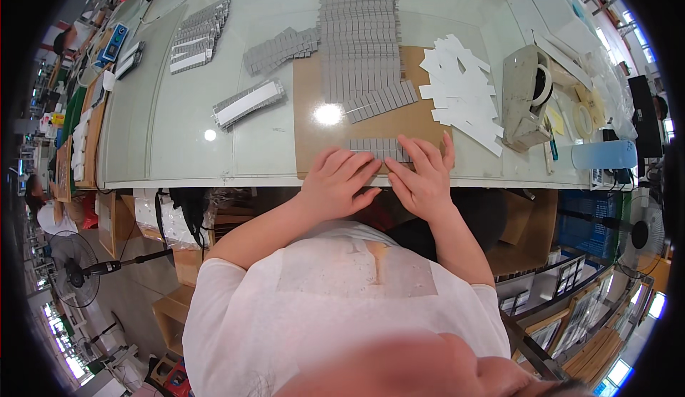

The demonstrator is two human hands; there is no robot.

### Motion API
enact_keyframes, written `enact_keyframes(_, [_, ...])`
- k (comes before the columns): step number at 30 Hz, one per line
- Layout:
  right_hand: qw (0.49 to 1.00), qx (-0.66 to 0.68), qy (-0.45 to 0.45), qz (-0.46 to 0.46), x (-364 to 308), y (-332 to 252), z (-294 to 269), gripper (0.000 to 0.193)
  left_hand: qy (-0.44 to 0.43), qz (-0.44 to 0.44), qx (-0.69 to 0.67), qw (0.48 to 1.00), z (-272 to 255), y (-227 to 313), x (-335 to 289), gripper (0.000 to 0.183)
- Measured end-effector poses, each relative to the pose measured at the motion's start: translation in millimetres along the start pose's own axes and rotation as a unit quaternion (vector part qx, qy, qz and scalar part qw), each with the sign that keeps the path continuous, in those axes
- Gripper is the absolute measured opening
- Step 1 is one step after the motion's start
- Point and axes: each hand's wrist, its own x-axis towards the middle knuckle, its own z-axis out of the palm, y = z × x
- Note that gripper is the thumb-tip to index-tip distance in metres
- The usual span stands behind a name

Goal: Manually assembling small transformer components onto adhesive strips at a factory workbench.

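Note:
A short grey segmented strip (371,145) lies at the front of a brown cardboard sheet (307,119), near the table's front edge. My left hand (338,176) is at the strip's left front side, its fingers reaching over it and its thumb apart. From the right, my right hand (422,176) rests its fingertips on the strip, with the fingers spread. Both hands' fingertips come close together at the strip's near edge, and the fingers partly hide it. Just beyond lies another grey segmented strip (382,102), slanted, against a long stack of grey strips (360,37).
White paper strips (464,90) are heaped right of the cardboard. Farther right stand a tape dispenser (524,97) and a light-blue bottle (605,154). On the left lie a white-topped strip bundle (248,104), loose grey strips (282,51) and another stack (200,37).

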Motion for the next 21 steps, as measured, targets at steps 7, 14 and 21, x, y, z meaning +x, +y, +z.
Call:
enact_keyframes(7, [1.000,0.009,0.021,0.004,-2.1,2.4,0.1,0.019,0.000,0.001,0.008,1.000,1.3,0.4,-1.9,0.047])
enact_keyframes(14, [0.993,0.005,0.106,0.050,-13.3,18.7,-0.2,0.005,-0.023,0.005,0.003,1.000,-1.6,1.4,0.6,0.052])
enact_keyframes(21, [0.994,0.001,0.104,0.043,-12.4,19.8,-1.6,0.005,-0.005,0.013,-0.036,0.999,7.0,11.9,11.1,0.051])
